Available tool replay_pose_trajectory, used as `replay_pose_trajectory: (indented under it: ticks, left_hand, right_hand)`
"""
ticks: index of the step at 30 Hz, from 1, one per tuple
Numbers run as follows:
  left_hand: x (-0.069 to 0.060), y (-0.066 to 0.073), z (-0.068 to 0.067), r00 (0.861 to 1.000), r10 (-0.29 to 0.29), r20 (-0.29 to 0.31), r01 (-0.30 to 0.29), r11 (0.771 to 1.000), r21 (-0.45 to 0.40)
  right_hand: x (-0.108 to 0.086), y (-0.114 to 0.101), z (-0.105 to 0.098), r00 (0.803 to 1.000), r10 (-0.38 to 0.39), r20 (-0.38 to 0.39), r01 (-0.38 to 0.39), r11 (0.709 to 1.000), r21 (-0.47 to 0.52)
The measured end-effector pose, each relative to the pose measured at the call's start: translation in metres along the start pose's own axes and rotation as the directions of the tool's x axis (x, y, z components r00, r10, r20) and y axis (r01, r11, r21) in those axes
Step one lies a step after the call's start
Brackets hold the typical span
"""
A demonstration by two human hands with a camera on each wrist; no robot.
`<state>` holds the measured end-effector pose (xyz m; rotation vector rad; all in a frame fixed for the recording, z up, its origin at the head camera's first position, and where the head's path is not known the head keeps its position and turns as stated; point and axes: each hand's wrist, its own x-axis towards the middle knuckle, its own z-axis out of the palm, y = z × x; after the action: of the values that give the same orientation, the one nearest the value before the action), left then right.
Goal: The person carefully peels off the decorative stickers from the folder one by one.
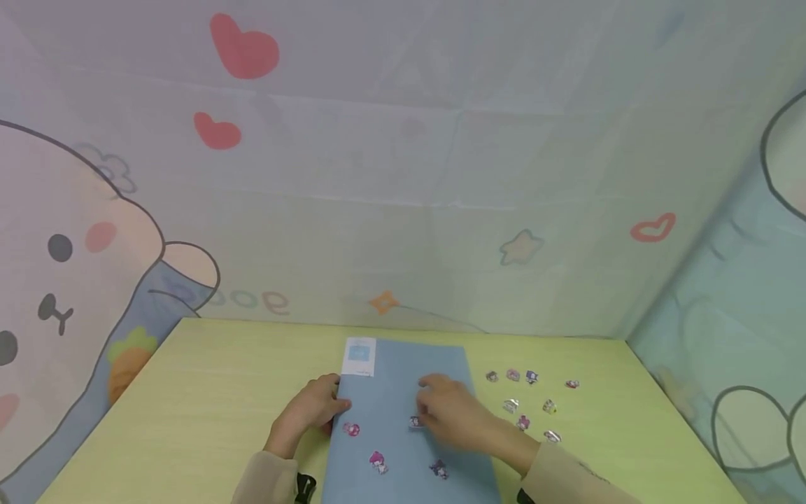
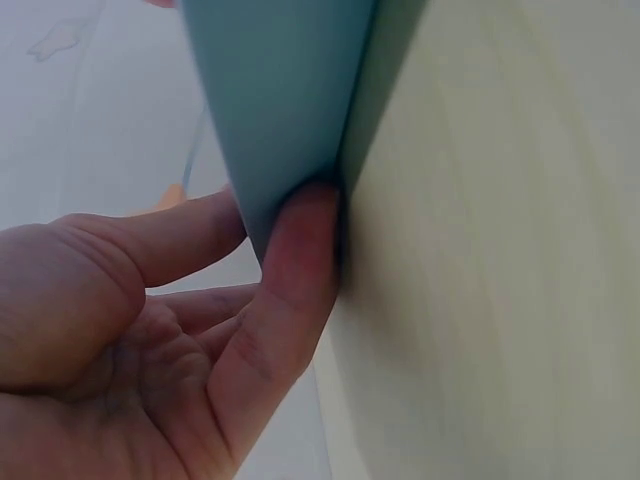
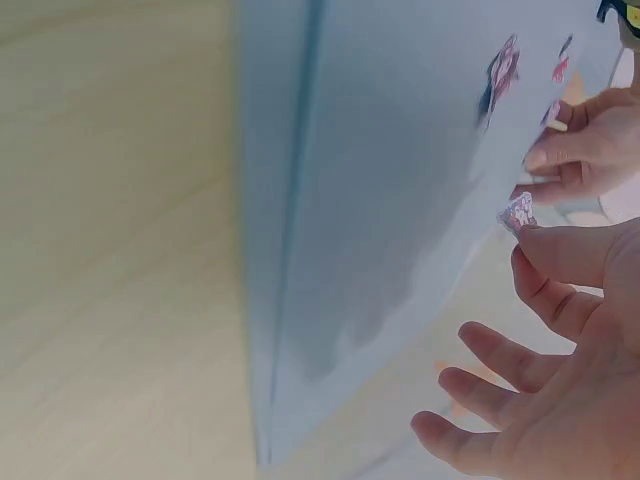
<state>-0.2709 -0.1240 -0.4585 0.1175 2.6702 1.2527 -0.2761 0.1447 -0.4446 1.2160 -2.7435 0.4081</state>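
Your left hand (image 1: 311,406) pinches the left edge of a smooth, matte blue folder (image 1: 397,378), thumb on its face, fingers beneath. Your right hand (image 1: 458,414) grasps a small, irregularly cut sticker (image 3: 518,213) between thumb and forefinger over that flat rectangle, its other fingers spread loosely. Three colourful cut-outs (image 1: 378,462) lie on the folder; glossy loose pieces (image 1: 549,406) dot the pale, faintly grained table (image 1: 239,378) at right.

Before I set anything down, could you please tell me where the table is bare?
Bare table spreads left of the left hand and blue folder, and right of the loose stickers. Those stickers crowd the strip beside the folder.
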Motion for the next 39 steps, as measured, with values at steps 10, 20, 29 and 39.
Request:
replay_pose_trajectory:
  ticks: [10, 20, 29, 39]
  left_hand:
    - [0.002, -0.004, 0.000, 1.000, -0.003, 0.003, 0.003, 1.000, 0.009]
    - [0.004, -0.003, 0.002, 1.000, 0.009, 0.006, -0.010, 1.000, 0.006]
    - [0.002, 0.001, 0.002, 1.000, 0.013, 0.012, -0.013, 1.000, 0.004]
    - [-0.002, 0.000, 0.001, 1.000, 0.014, 0.004, -0.014, 1.000, 0.022]
  right_hand:
    - [-0.037, 0.024, -0.016, 0.999, 0.052, -0.015, -0.052, 0.998, -0.026]
    - [-0.071, 0.056, -0.037, 0.978, 0.208, -0.018, -0.208, 0.978, 0.023]
    - [-0.108, 0.105, -0.051, 0.943, 0.330, -0.030, -0.329, 0.943, 0.045]
    - [-0.141, 0.143, -0.055, 0.901, 0.432, -0.020, -0.433, 0.900, -0.059]
